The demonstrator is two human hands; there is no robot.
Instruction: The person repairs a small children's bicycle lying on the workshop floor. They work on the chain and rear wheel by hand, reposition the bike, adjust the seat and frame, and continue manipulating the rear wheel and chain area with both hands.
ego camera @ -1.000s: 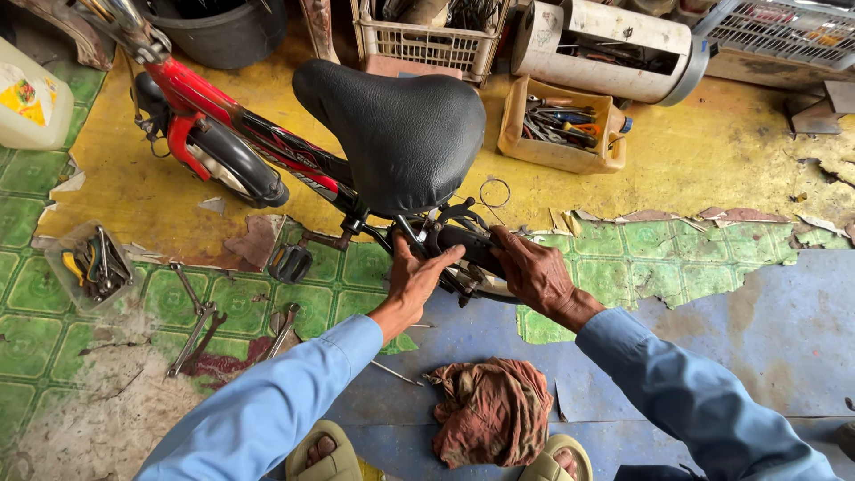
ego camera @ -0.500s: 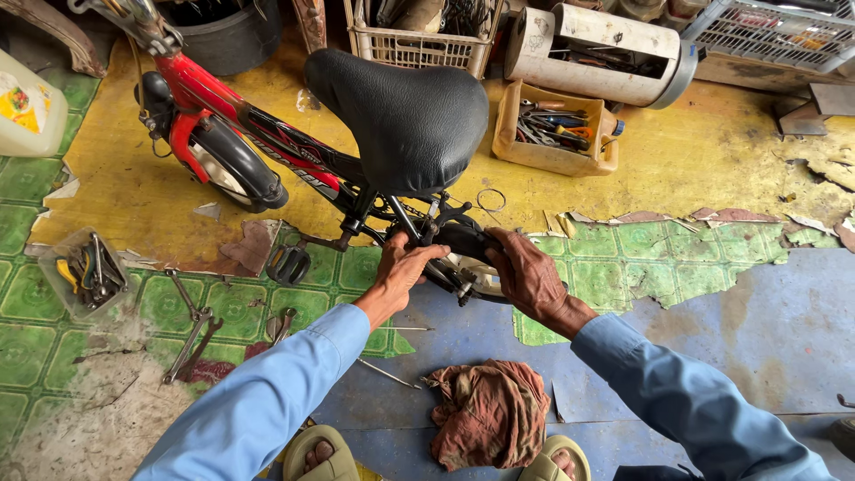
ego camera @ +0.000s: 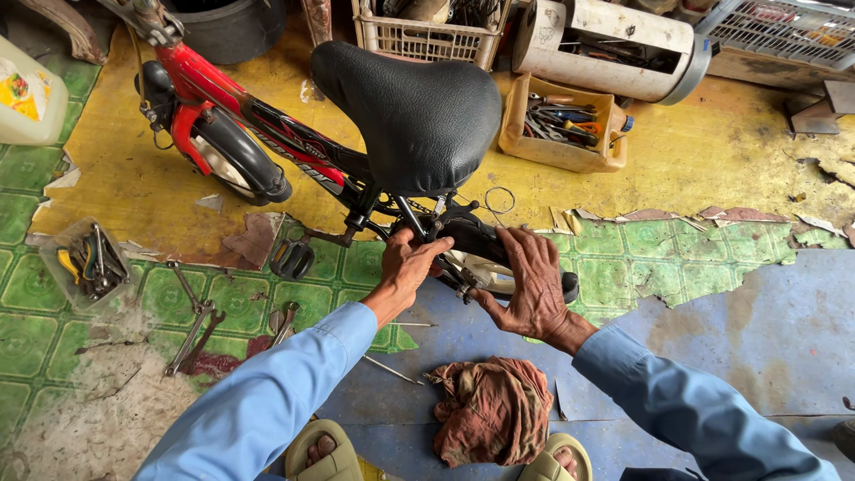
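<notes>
A small red bicycle [ego camera: 233,109] with a wide black saddle [ego camera: 410,111] stands in front of me. My left hand [ego camera: 408,267] grips the frame beside the rear wheel, just under the saddle. My right hand [ego camera: 534,283] rests over the black rear mudguard [ego camera: 481,239] and tyre, fingers spread, thumb near the axle. Both arms wear light blue sleeves. What the fingers touch at the axle is partly hidden.
Wrenches [ego camera: 191,322] lie on the green tiles at left, beside a clear tray of tools [ego camera: 87,263]. A brown rag [ego camera: 495,410] lies between my sandalled feet. A yellow tool box [ego camera: 563,125], a crate [ego camera: 427,34] and a white cylinder [ego camera: 614,43] sit behind.
My view has shifted a little closer. My left hand slid slightly up the frame under the saddle, and my right hand spread over the mudguard.
</notes>
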